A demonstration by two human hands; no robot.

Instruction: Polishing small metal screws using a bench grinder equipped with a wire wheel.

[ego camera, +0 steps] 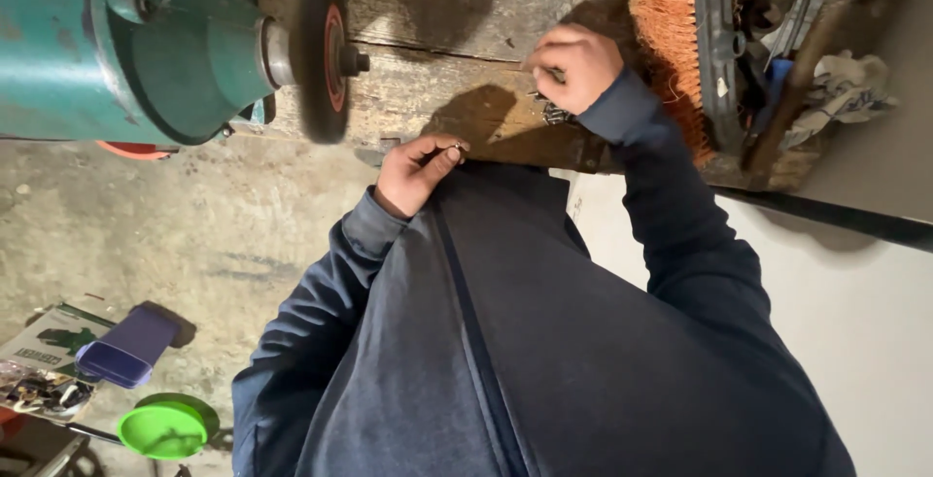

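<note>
Nearest me, my left hand (416,172) pinches a small metal ring (454,148) between thumb and fingertip, at the counter (437,69) edge. It looks light, stiff and likely slick, so I judge a rim pinch safest. Further out, my right hand (575,64) curls narrow over a scatter of small dark parts (556,113), fingertips down; whether it holds one I cannot tell. Beyond lie the grinder wheel (321,50) and an orange brush (666,40).
</note>
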